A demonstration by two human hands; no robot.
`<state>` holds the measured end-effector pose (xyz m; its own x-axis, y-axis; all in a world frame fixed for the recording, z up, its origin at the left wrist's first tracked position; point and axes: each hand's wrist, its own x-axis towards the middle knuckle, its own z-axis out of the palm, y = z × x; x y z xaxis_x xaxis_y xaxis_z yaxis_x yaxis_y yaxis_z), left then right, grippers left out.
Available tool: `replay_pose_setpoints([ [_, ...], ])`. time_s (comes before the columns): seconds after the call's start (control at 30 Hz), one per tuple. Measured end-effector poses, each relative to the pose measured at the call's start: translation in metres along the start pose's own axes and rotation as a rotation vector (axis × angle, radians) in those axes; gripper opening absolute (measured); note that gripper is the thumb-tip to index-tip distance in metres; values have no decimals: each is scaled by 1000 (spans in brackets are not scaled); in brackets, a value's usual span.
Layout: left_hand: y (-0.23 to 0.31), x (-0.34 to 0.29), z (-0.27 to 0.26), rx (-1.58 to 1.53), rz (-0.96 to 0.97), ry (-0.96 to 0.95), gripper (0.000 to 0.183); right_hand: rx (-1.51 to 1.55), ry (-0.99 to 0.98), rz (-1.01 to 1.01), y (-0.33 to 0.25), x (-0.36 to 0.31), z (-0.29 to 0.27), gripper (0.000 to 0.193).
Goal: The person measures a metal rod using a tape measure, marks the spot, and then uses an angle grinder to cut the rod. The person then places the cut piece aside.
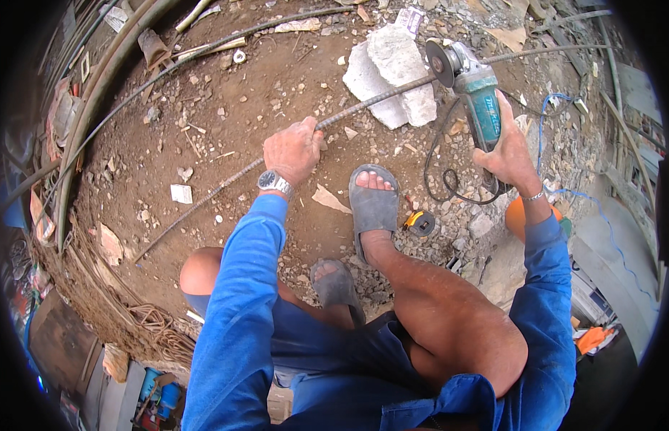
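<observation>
My left hand (293,151) is closed around a long ribbed steel rebar (237,176), which slants from the dirt at lower left up to the right. Part of the bar rests across pale broken concrete slabs (403,68). In my right hand (508,147) is a teal angle grinder (483,108), gripped by its body. Its cutting disc (440,63) stands right at the rebar, over the right edge of the slabs; whether it touches or spins I cannot tell. A black cord (441,188) loops down beside the grinder.
A yellow and black tape measure (419,223) lies by my sandalled foot (374,197). Curved pipes and bars (97,100) run along the left. Blue wire (600,208) trails at right, near an orange round object (520,218). Coiled rope-like strands (158,327) lie at lower left.
</observation>
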<state>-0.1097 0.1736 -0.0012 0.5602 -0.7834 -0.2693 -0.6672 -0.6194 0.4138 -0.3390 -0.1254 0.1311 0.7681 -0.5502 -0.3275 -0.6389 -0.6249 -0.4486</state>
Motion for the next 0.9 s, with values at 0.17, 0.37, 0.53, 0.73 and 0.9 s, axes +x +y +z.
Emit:
replay_pose_setpoints([
  [0.17,-1,0,1,13,-1,-1,20,-18,42,-66,6,1,3,105],
  [0.37,1,-1,0,14,2,6,20,-27,40,-69,8,3,2,106],
  [0.53,2,-2,-1,-1,0,14,20,-19,7,-37,7,4,2,108],
  [0.73,-2,-2,0,5,5,19,21,-33,-8,-78,6,2,0,107],
  [0.9,1,-1,-3,-28,-2,-23,24,26,-28,-42,3,-2,-2,106],
])
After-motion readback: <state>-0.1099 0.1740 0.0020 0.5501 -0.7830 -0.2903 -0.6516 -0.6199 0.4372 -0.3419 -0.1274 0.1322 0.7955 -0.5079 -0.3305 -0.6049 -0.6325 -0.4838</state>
